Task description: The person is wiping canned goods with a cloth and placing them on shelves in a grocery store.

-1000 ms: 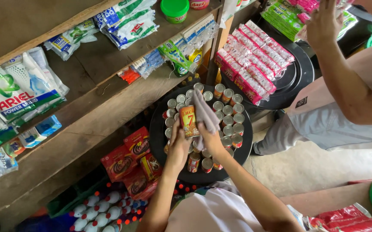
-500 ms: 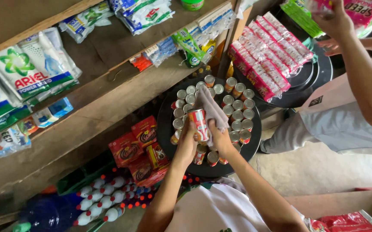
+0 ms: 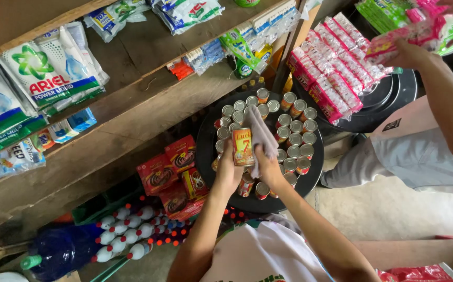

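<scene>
Head-camera view looks down on a yellow and red can gripped by the left hand above a round black tray. Just beside it, the right hand is closed on a grey cloth that touches the can's side. Small cans crowd the tray, leaving only its near rim bare. Wooden shelves with detergent packs run along the left. Another person's hand holds pink sachets at the right, above pale open floor.
</scene>
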